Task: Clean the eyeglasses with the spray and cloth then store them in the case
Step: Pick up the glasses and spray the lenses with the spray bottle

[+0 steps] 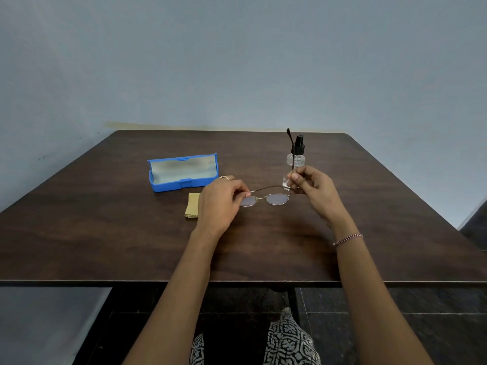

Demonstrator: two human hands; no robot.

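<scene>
Thin metal-rimmed eyeglasses (pixel 276 199) are held just above the dark wooden table (pixel 131 246), between both hands. My left hand (pixel 221 202) pinches the frame at its left lens. My right hand (pixel 313 187) pinches one temple arm, which points straight up; the other temple lies folded behind the lenses. A clear spray bottle (pixel 297 159) with a black pump stands upright just behind my right hand. A yellow cloth (pixel 192 208) lies folded on the table left of my left hand. The blue case (pixel 181 172) stands open behind the cloth, its pale lining showing.
The table's far edge meets a pale blue wall. Its near edge runs across the lower part of the view, with patterned clothing and a dark tiled floor below it.
</scene>
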